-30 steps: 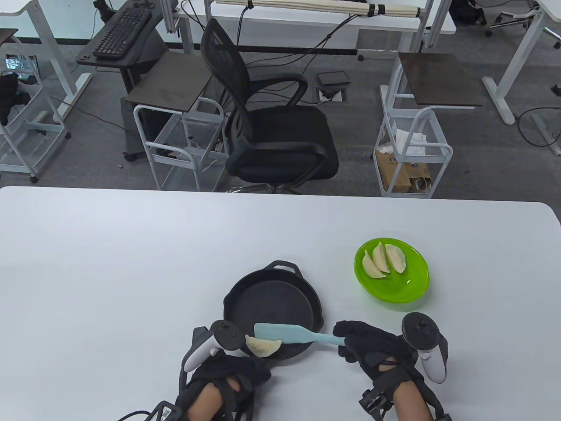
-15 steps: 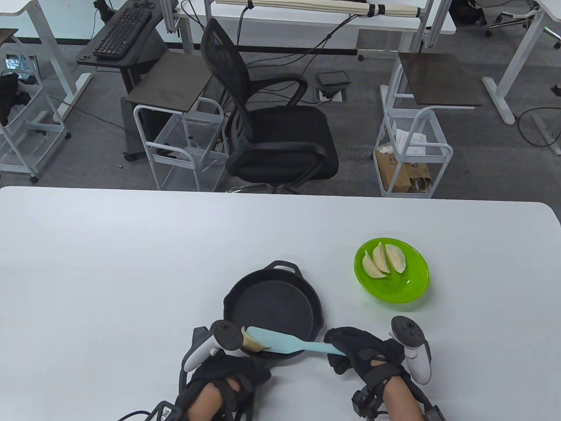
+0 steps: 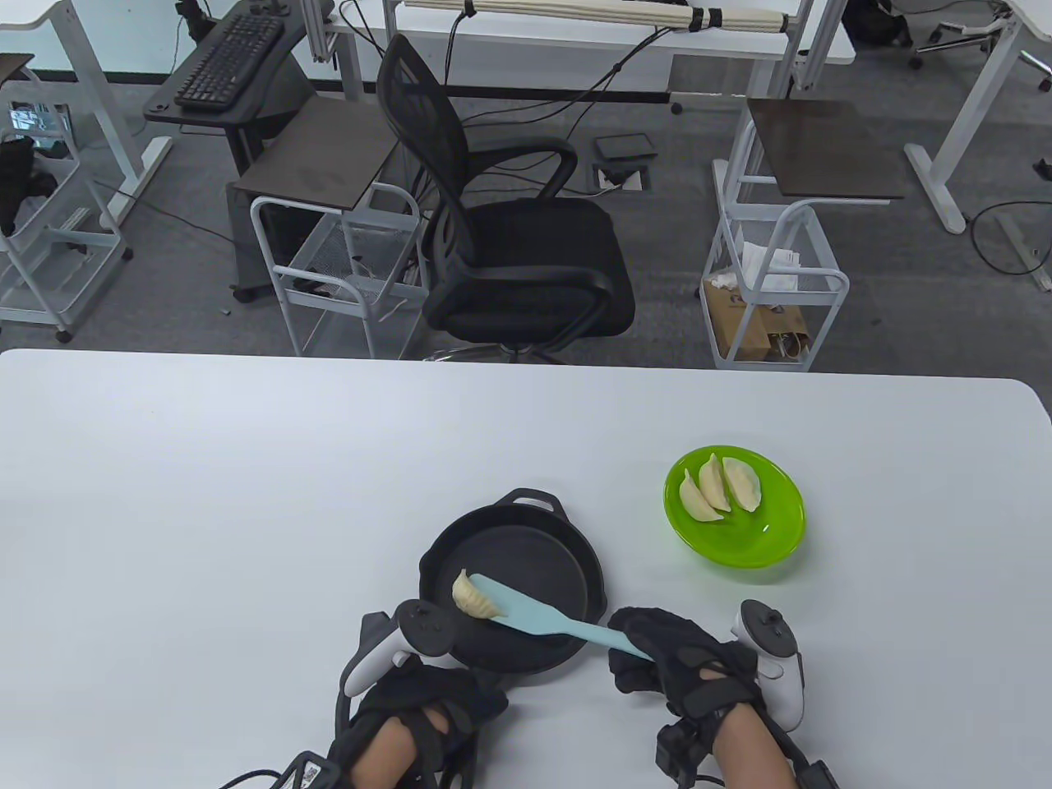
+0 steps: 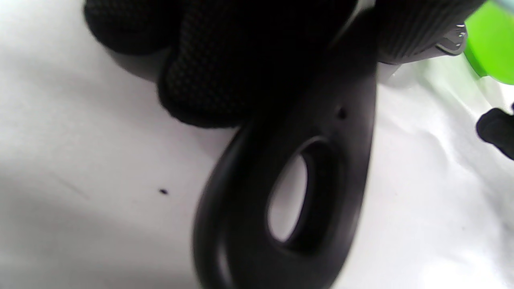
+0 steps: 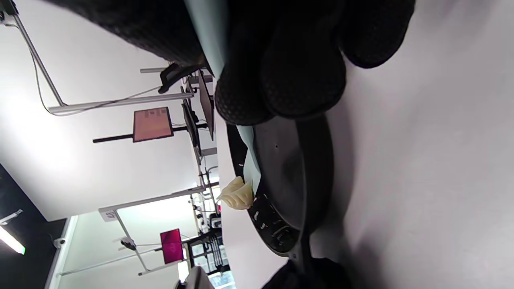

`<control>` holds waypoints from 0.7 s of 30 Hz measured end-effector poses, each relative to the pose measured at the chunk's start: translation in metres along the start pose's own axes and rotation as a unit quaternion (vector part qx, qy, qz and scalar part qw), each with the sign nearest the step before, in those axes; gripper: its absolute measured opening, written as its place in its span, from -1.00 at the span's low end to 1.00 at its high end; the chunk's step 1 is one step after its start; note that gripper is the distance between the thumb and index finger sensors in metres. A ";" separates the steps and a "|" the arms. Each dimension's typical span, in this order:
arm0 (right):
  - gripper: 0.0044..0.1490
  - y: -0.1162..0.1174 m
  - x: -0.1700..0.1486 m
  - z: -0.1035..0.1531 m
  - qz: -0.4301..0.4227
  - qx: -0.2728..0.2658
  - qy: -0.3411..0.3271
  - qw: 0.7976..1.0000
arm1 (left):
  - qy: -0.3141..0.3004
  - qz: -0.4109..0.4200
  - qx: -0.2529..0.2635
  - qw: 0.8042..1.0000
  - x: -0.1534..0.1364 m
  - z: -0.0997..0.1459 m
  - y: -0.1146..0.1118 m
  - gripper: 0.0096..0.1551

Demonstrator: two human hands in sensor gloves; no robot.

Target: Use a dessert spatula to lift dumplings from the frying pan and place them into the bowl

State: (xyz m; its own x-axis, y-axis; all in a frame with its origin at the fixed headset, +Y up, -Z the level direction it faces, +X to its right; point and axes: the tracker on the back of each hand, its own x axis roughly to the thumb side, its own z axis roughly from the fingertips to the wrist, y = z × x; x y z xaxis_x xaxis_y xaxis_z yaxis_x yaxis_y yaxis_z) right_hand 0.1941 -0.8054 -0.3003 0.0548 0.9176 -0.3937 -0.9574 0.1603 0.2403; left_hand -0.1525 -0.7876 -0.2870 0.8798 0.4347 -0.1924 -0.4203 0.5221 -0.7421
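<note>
A black frying pan (image 3: pixel 526 567) sits near the table's front edge. My left hand (image 3: pixel 427 699) grips its handle (image 4: pixel 281 192), with gloved fingers (image 4: pixel 217 80) curled over it in the left wrist view. My right hand (image 3: pixel 657 657) grips the handle of a light blue spatula (image 3: pixel 542 620). One pale dumpling (image 3: pixel 472 596) lies on the blade tip over the pan's left side, and it shows as the dumpling (image 5: pixel 237 194) in the right wrist view. A green bowl (image 3: pixel 772 534) to the right holds other dumplings (image 3: pixel 719 489).
The white table (image 3: pixel 205 493) stretches wide to the left and behind the pan. Beyond its far edge stand a black office chair (image 3: pixel 509 246) and wire carts (image 3: pixel 772 288). The bowl sits about a hand's width right of the pan.
The spatula slid under the dumpling at the pan's near rim and now carries it, farther into the pan. My right hand shifted left. The left hand stayed put.
</note>
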 end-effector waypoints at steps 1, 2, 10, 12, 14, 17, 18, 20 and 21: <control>-0.43 -0.002 0.002 0.002 -0.014 -0.009 -0.012 1.000 | 0.000 0.000 0.000 1.000 0.000 0.000 0.000 -0.27; -0.42 -0.003 0.005 0.005 -0.026 -0.020 -0.024 0.999 | 0.000 0.000 0.000 1.000 0.000 0.000 0.000 -0.27; -0.39 -0.020 0.016 0.030 -0.113 -0.132 -0.086 0.981 | 0.000 0.000 0.000 1.000 0.000 0.000 0.000 -0.27; -0.38 -0.024 0.018 0.036 -0.130 -0.163 -0.094 0.974 | 0.000 0.000 0.000 1.000 0.000 0.000 0.000 -0.27; -0.38 -0.029 0.019 0.044 -0.144 -0.202 -0.099 0.964 | 0.000 0.000 0.000 1.000 0.000 0.000 0.000 -0.27; -0.38 -0.035 0.018 0.052 -0.168 -0.245 -0.093 0.950 | 0.000 0.000 0.000 1.000 0.000 0.000 0.000 -0.27; -0.37 -0.037 0.018 0.055 -0.173 -0.262 -0.090 0.945 | 0.000 0.000 0.000 1.000 0.000 0.000 0.000 -0.27; -0.36 -0.041 0.018 0.058 -0.170 -0.287 -0.087 0.939 | 0.000 0.000 0.000 1.000 0.000 0.000 0.000 -0.28; -0.36 -0.043 0.018 0.059 -0.169 -0.298 -0.086 0.936 | 0.000 0.001 0.000 1.000 0.000 0.000 0.000 -0.27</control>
State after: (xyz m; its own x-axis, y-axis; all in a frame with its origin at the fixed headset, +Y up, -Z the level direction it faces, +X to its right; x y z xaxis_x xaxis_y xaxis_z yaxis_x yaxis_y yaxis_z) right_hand 0.2530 -0.7745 -0.2651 0.3793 0.9041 -0.1970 -0.8623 0.2682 -0.4296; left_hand -0.1524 -0.7877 -0.2868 0.8790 0.4358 -0.1933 -0.4215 0.5208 -0.7424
